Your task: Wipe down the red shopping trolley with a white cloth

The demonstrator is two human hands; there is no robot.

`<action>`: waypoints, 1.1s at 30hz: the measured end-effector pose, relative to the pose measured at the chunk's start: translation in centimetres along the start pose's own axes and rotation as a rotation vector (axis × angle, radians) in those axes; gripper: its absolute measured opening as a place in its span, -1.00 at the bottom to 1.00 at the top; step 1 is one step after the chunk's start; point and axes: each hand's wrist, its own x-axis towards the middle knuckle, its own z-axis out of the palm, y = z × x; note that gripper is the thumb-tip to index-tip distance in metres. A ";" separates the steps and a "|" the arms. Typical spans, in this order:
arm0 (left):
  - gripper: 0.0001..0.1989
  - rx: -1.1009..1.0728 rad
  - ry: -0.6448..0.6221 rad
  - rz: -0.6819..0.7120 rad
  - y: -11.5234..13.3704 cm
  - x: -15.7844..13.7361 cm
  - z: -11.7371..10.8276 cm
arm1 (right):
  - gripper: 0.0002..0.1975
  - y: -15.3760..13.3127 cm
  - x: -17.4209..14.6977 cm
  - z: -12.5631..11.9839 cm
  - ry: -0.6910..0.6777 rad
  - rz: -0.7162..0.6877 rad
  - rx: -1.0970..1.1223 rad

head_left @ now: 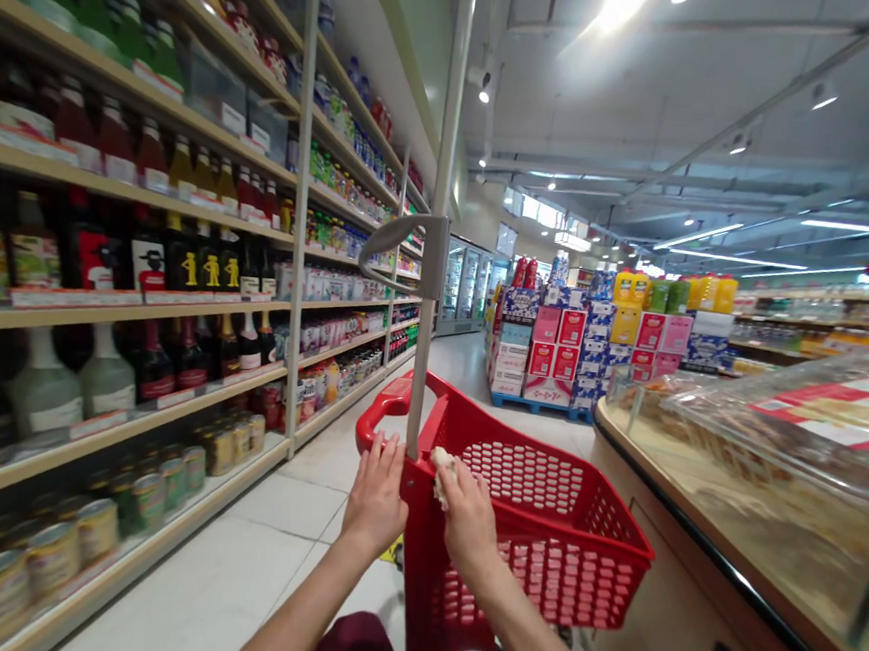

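A red plastic shopping cart with perforated walls stands before me. A grey upright pole with a looped grey bracket rises from its near left end. My left hand grips the cart's rim just left of the pole's foot, fingers bent over the edge. In my right hand is a crumpled off-white cloth, pressed on the rim right of the pole. Part of the cloth is hidden under my fingers.
Tall shelves of bottles and cans line the left side. Along the right runs a display counter with a clear cover. Stacked drink cartons stand ahead on a blue pallet. Pale floor tiles lie between shelves and cart.
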 end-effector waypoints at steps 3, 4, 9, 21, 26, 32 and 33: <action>-0.35 0.002 0.009 0.006 0.0 0.0 -0.2 | -0.42 3.5 -1.7 -0.6 -0.051 0.030 -0.032; -0.36 0.000 0.013 0.006 0.1 -0.1 -0.3 | -0.42 5.4 -2.6 -0.9 -0.080 0.085 -0.057; -0.47 0.002 0.130 0.062 3.1 0.0 -0.6 | -0.36 7.7 -3.6 -1.4 -0.091 0.252 -0.069; -0.42 0.100 -0.163 0.196 5.7 0.6 1.6 | -0.34 10.6 -5.1 -1.9 -0.103 0.341 -0.103; -0.38 0.098 -0.196 0.256 7.4 -0.2 2.4 | -0.45 6.6 -4.3 -0.2 0.000 0.115 0.011; -0.36 0.130 -0.150 0.274 7.2 -0.6 3.2 | -0.51 13.5 -7.2 -2.4 -0.045 0.369 -0.116; -0.36 0.137 -0.140 0.267 7.4 -0.6 3.4 | -0.48 13.9 -7.3 -2.6 -0.044 0.431 -0.125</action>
